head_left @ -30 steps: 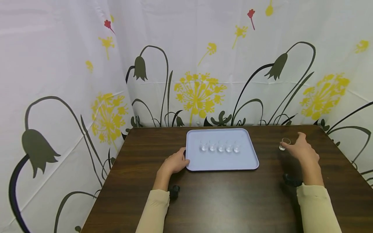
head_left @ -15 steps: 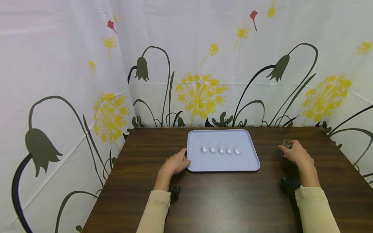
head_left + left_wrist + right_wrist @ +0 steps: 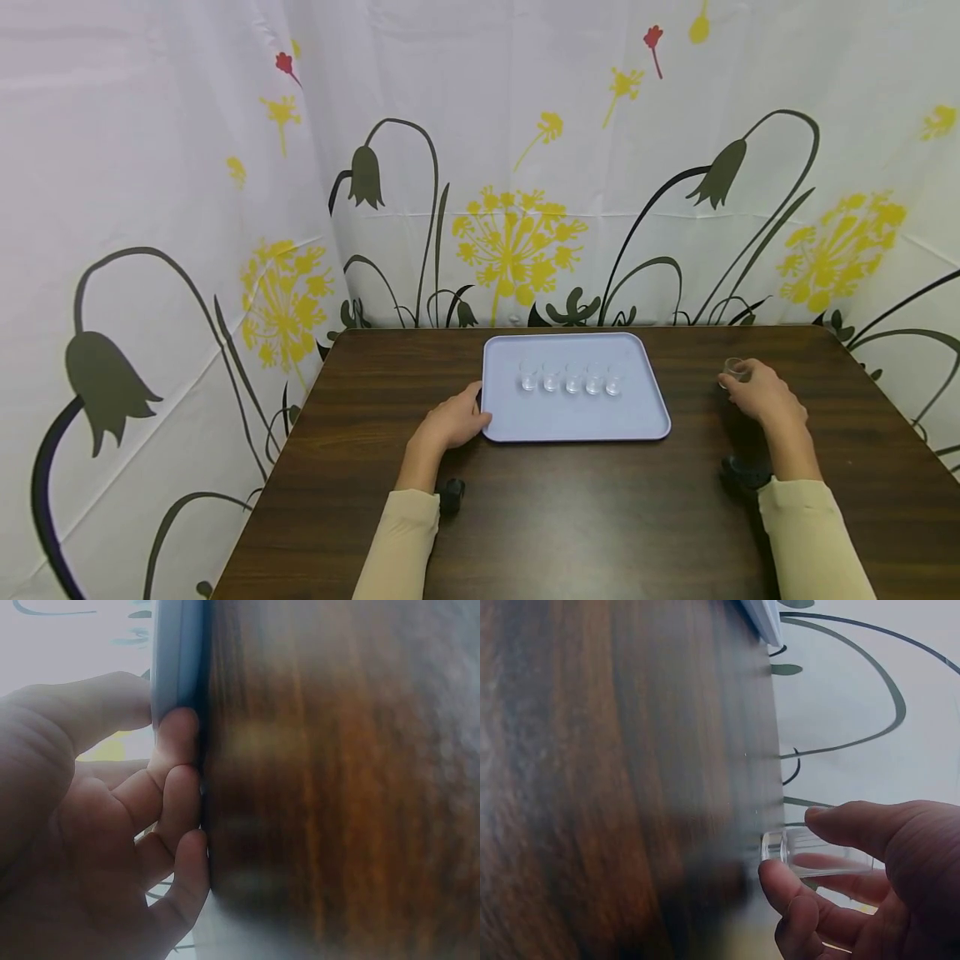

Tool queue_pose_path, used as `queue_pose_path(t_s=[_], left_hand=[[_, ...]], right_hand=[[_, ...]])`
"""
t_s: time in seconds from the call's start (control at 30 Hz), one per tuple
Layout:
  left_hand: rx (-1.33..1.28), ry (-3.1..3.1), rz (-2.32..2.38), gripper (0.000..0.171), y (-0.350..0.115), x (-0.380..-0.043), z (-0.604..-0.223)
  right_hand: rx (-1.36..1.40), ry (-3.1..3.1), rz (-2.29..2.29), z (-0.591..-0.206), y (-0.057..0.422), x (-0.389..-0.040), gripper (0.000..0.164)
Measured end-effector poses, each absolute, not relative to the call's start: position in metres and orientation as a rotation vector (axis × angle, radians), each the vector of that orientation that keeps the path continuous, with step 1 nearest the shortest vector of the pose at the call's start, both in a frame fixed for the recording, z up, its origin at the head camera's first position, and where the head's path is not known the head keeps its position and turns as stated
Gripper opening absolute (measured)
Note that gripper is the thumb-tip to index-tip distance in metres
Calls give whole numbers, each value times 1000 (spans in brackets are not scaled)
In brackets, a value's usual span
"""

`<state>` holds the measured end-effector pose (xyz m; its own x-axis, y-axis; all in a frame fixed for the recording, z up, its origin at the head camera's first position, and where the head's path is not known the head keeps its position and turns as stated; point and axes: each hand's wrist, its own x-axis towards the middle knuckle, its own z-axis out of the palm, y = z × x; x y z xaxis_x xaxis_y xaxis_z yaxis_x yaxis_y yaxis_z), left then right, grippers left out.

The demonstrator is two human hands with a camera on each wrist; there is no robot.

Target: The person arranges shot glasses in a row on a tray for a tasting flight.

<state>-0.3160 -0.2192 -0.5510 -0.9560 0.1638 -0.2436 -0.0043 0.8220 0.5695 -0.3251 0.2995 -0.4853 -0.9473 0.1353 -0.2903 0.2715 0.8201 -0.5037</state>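
Note:
My left hand (image 3: 452, 419) grips the left edge of a pale lavender tray (image 3: 577, 425). In the left wrist view the thumb lies over the rim of the tray (image 3: 174, 660), with fingertips under its edge. On the tray several small clear shot glasses (image 3: 573, 382) stand in a row. Right of the tray, my right hand (image 3: 767, 393) holds another clear shot glass (image 3: 733, 367) between thumb and fingers. Seen from the right wrist, this shot glass (image 3: 817, 851) has a thick base close to the tabletop; whether it touches the wood I cannot tell.
The dark brown wooden table (image 3: 600, 517) runs back to a white curtain (image 3: 420, 50) printed with flowers. A corner of the tray shows at the top of the right wrist view. Bare wood lies between the tray and my right hand.
My right hand has closed its fingers on the shot glass, having been beside it with thumb and fingers wider apart. The left hand and the tray stay in place.

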Motion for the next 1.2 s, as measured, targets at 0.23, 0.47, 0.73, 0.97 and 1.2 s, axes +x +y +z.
queue_pose_path(t_s=[0.23, 0.47, 0.73, 0.97, 1.2], left_hand=[[114, 2751, 817, 77, -220, -319, -557], [110, 2751, 801, 77, -222, -324, -565], [112, 2749, 809, 78, -223, -327, -572], [106, 2743, 801, 78, -222, -327, -570], [115, 2751, 823, 76, -219, -320, -560]], right_hand=[[275, 2811, -812, -490, 291, -328, 69], [182, 2888, -796, -497, 279, -335, 58], [128, 2943, -784, -500, 272, -337, 55], [88, 2946, -854, -492, 266, -336, 56], [-55, 2984, -923, -485, 253, -335, 54]])
